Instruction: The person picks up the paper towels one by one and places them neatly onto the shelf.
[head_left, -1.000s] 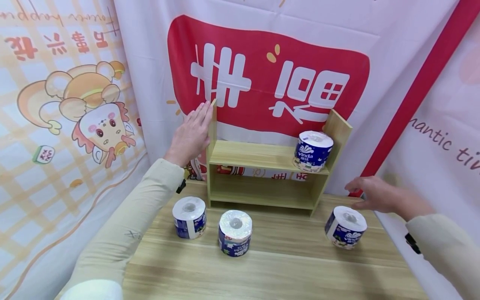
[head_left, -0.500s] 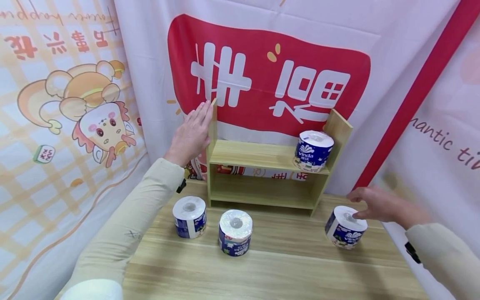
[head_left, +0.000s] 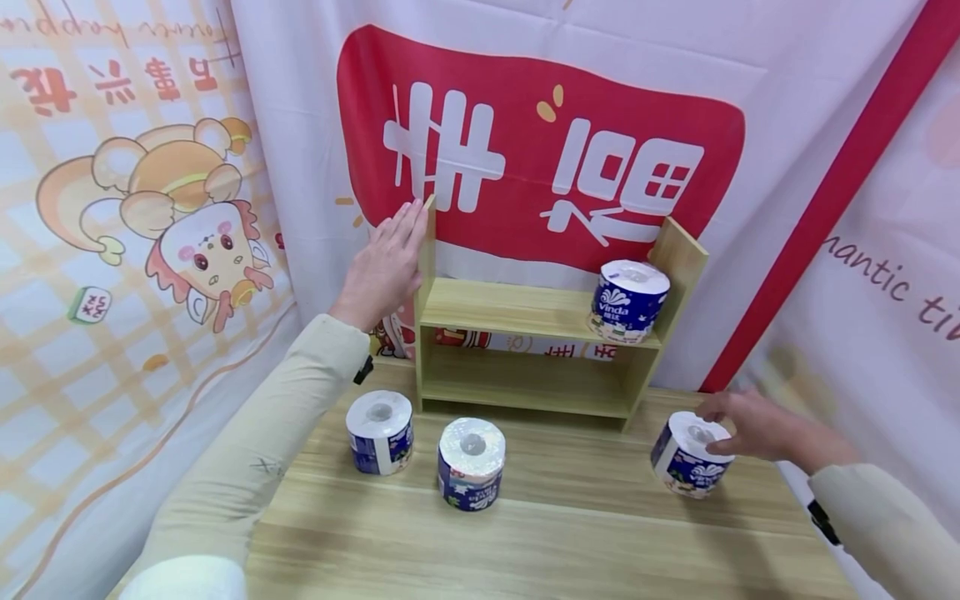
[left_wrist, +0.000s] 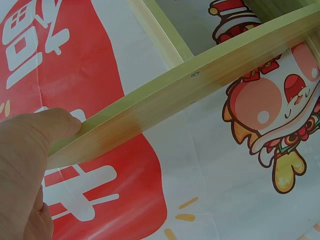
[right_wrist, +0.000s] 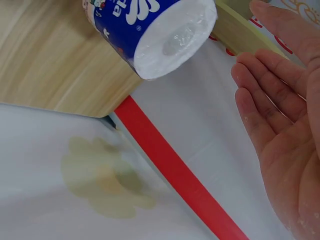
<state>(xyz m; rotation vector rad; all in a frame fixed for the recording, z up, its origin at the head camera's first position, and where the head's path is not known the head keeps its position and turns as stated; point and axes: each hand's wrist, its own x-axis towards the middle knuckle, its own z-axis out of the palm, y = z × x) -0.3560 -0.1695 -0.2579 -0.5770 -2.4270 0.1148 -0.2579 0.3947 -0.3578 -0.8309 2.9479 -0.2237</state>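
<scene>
In the head view, my left hand (head_left: 382, 271) is at the upper end of the left side panel of a small wooden shelf (head_left: 517, 383). The left wrist view shows the thumb (left_wrist: 60, 122) against the panel's edge, the panel held between thumb and hand. My right hand (head_left: 757, 429) hovers by the top of a blue-and-white toilet paper roll (head_left: 686, 475) at the right of the table. In the right wrist view, that roll (right_wrist: 175, 42) is apart from the loosely bent fingers (right_wrist: 255, 107), and the hand holds nothing.
Another toilet paper roll (head_left: 628, 304) stands on the shelf's upper board, by the right panel. Two more rolls, one at the left (head_left: 380, 437) and one nearer the middle (head_left: 471, 471), stand on the wooden table (head_left: 555, 550). Printed cloth (head_left: 300, 100) hangs behind and at both sides.
My right hand has come down and closer to the right-hand roll, its thumb now over the roll's top. My left hand and all the rolls have stayed where they were.
</scene>
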